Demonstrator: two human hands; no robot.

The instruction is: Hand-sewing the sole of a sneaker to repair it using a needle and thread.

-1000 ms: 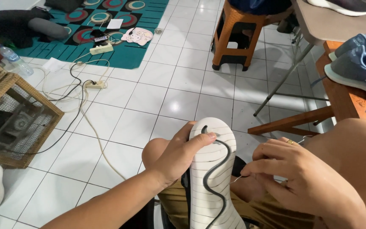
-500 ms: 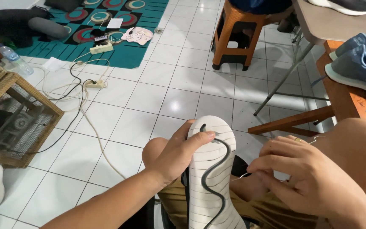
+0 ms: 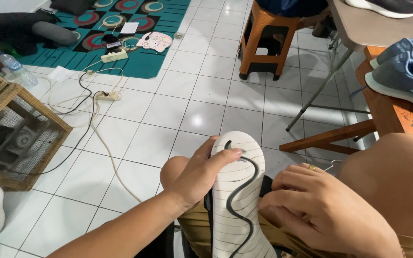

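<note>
White tiled floor (image 3: 192, 114) fills most of the view, with a teal patterned rug (image 3: 135, 62) at its far left corner and a wire-mesh wooden cage (image 3: 15, 138) along its left edge. An orange stool (image 3: 264, 43) stands at the far side, and a wooden bench (image 3: 393, 114) on the right carries a blue sneaker (image 3: 407, 71) at its near edge. Cables (image 3: 92, 110) trail over the tiles from a power strip (image 3: 113, 56).

Down on the person's lap sits the shoe (image 3: 237, 191), sole up, pale and ribbed with a black wavy line. The left hand (image 3: 197, 174) is clamped on its toe end, thumb pressed across the sole. The right hand (image 3: 321, 210), ring on one finger, is curled closed beside the shoe's right edge, fingertips pinched together; what they pinch I cannot tell.

To my eye, the work goes best if the left hand braces the toe firmly so the shoe cannot twist while the right works in small, controlled pulls close to the edge.
</note>
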